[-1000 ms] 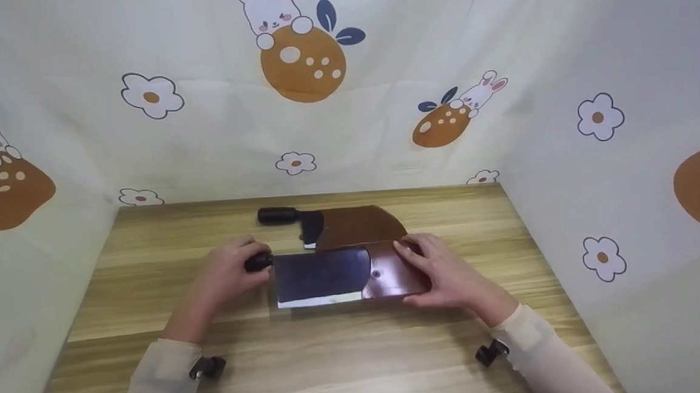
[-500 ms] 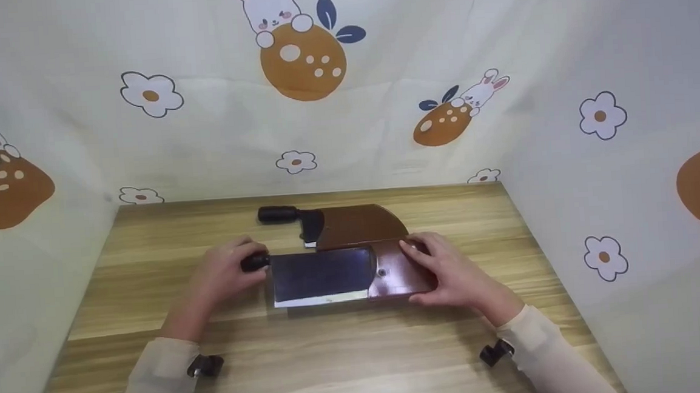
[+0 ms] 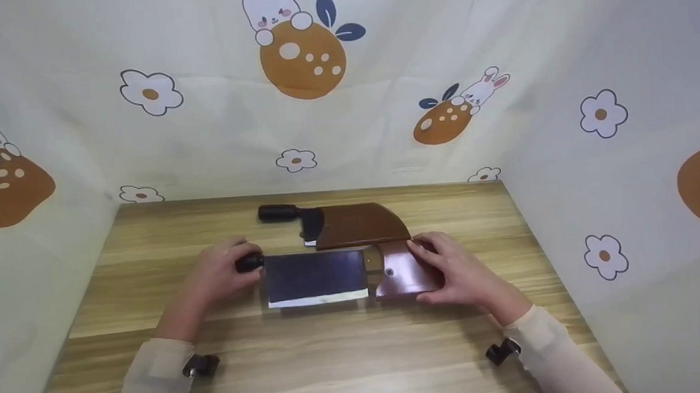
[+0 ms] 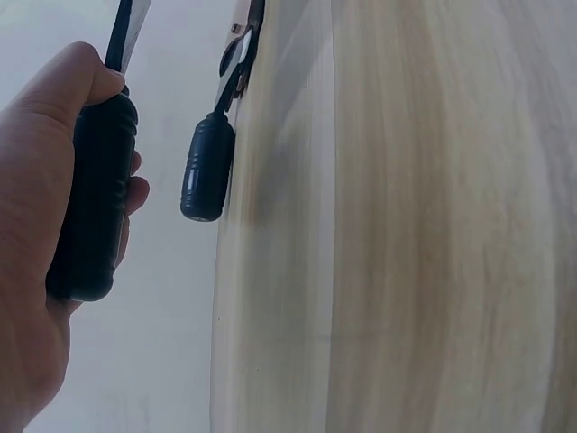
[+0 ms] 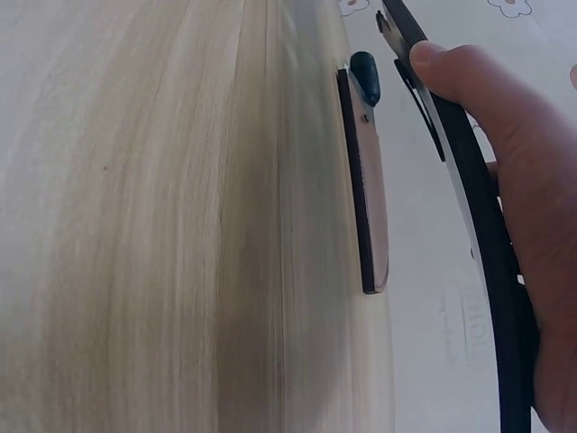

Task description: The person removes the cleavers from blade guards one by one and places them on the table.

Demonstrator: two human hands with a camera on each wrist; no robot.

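Note:
My left hand [image 3: 226, 271] grips the black handle [image 4: 95, 194] of a cleaver [image 3: 316, 276], its thumb along the top near the blade. The dark, rectangular blade has a bright cutting edge facing me. To its right, my right hand [image 3: 461, 269] holds a glossy brown knife sheath [image 3: 403, 272] between thumb and fingers. The blade's end stands at the sheath's mouth, where part of the sheath's back layer shows. Behind both, a second cleaver [image 3: 312, 226] lies on the table in its own brown sheath [image 3: 361, 223], black handle to the left.
The wood-grain table [image 3: 335, 355] is enclosed by pale fabric walls [image 3: 212, 132] printed with rabbits, orange fruit and flowers, at the back and both sides. A black clip-like device [image 3: 202, 365] is on the left wrist, and a similar device [image 3: 503, 351] is on the right.
My left hand has moved slightly left with the cleaver, and my right hand slightly right with the sheath. More blade has come out, and its end now shows. The second cleaver stays put.

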